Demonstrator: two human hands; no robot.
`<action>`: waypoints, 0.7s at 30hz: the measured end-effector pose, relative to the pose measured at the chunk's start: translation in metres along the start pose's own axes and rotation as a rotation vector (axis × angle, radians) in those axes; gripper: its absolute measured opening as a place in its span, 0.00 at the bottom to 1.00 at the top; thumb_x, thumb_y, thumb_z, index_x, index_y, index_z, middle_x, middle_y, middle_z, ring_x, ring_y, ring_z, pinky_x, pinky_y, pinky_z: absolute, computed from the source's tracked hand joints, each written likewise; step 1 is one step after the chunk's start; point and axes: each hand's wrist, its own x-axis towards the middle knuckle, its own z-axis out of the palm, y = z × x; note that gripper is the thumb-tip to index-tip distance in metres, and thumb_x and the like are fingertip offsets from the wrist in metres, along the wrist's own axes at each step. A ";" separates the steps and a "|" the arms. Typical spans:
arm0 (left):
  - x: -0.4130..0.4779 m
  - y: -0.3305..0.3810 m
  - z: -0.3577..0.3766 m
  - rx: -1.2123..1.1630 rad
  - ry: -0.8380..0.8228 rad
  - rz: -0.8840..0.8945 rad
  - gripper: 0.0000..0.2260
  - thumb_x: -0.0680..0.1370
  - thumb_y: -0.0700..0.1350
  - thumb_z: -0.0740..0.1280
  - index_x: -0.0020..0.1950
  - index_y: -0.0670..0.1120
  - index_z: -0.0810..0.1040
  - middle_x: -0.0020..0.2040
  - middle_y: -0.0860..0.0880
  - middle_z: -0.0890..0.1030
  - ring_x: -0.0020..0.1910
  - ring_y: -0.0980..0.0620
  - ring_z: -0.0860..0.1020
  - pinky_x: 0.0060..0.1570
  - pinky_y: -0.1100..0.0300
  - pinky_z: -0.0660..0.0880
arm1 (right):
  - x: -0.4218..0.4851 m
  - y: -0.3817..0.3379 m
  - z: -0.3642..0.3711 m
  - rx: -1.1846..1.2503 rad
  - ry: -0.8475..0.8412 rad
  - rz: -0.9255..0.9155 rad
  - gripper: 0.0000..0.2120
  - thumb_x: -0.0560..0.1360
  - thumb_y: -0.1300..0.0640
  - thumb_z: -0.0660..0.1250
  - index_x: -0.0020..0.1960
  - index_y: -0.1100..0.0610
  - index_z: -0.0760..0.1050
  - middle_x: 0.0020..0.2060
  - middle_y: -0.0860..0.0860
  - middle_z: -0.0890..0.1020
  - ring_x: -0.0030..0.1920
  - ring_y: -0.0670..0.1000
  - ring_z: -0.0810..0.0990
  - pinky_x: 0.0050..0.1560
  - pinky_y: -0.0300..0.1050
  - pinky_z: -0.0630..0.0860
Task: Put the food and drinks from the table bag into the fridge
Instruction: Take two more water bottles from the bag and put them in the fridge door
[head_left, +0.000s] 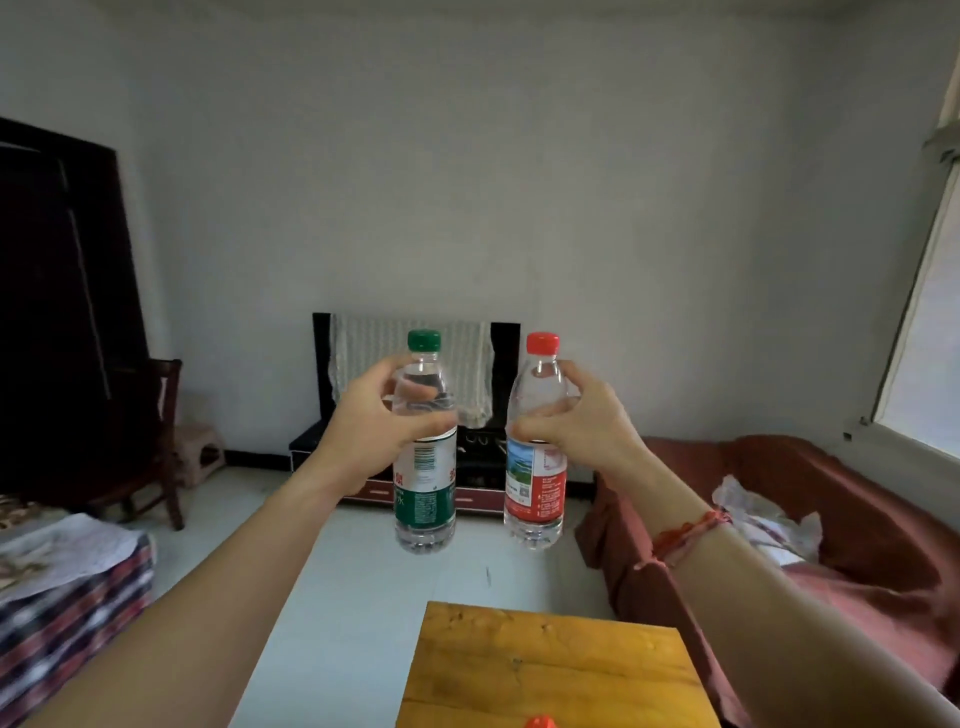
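The left hand (371, 423) is gripping a clear plastic water bottle with a green cap and green label (425, 501). Its fingers are curling round the upper body just above the label, so the cap is standing above the hand while the label and base are hanging below it. The right hand (579, 423) is clasping a clear plastic water bottle with a red cap and red label (535, 493) in the same way, round the shoulder. Both bottles are being held upright, side by side but apart, in the air beyond the far edge of the yellow wooden table (545, 670). A red cord bracelet (691, 530) is sitting on the right wrist.
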 end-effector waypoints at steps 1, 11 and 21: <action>-0.005 -0.001 -0.012 0.010 0.018 -0.011 0.31 0.61 0.49 0.83 0.60 0.61 0.76 0.52 0.51 0.85 0.53 0.50 0.83 0.58 0.42 0.77 | 0.001 -0.005 0.012 0.011 -0.026 -0.011 0.29 0.59 0.55 0.81 0.58 0.48 0.75 0.41 0.50 0.88 0.42 0.52 0.88 0.53 0.58 0.84; -0.093 -0.001 -0.150 0.197 0.261 -0.088 0.25 0.67 0.43 0.80 0.60 0.57 0.76 0.50 0.57 0.84 0.49 0.60 0.82 0.50 0.56 0.77 | -0.012 -0.060 0.155 0.074 -0.269 -0.132 0.29 0.59 0.54 0.81 0.57 0.47 0.76 0.45 0.50 0.87 0.45 0.52 0.87 0.51 0.58 0.84; -0.198 0.018 -0.250 0.349 0.584 -0.205 0.27 0.67 0.41 0.79 0.58 0.63 0.74 0.51 0.54 0.83 0.44 0.60 0.83 0.47 0.56 0.79 | -0.052 -0.127 0.289 0.196 -0.593 -0.254 0.31 0.62 0.56 0.81 0.61 0.45 0.74 0.51 0.48 0.85 0.50 0.52 0.85 0.55 0.58 0.82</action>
